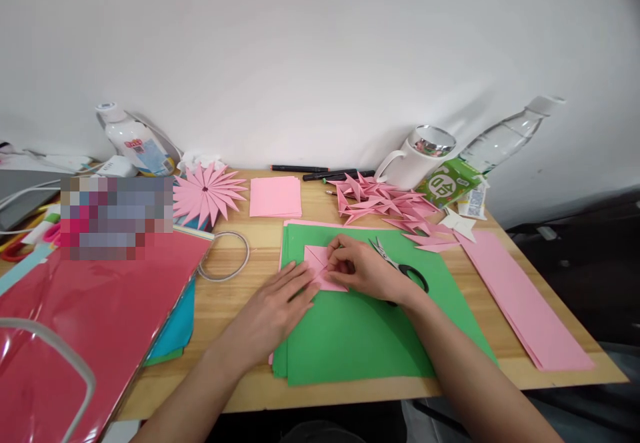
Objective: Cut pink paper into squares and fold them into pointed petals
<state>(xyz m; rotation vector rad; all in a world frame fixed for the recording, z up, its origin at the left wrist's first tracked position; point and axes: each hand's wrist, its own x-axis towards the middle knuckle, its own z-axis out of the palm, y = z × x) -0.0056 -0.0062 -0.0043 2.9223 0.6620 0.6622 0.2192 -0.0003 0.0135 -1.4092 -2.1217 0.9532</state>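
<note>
Far left: the red packet (100, 323) lies on the counter (240, 349), below a tilted-looking white bottle (137, 139).
Finished star: there it is, a many-pointed pink rosette (215, 195), looking complete, with a coiled ring (248, 256) just beyond it.
Square stack: flat pink squares (275, 197) sit near the wall; no folds show on the top one, so there looks to be folding left.
Left hand: the left hand (283, 296) lies palm down, fingers extended, fingertips pressing the left side of the paper.
Paper in work: the pink square (316, 254) lies on the green sheets (360, 343), between and under both hands; creases show, but it looks only partway folded.
Right hand: the right hand (357, 266) is curled, thumb and fingertips close together over the paper's right side; whether a corner is pinched, I cannot tell.
Scissors: the scissors (399, 267) rest just beside that hand, idle.
Folded pile: plenty done here, pointed pink pieces (380, 203) heaped before the white mug (413, 163).
Far right: long pink strips (525, 303) lie flat, apparently uncut stock.
</note>
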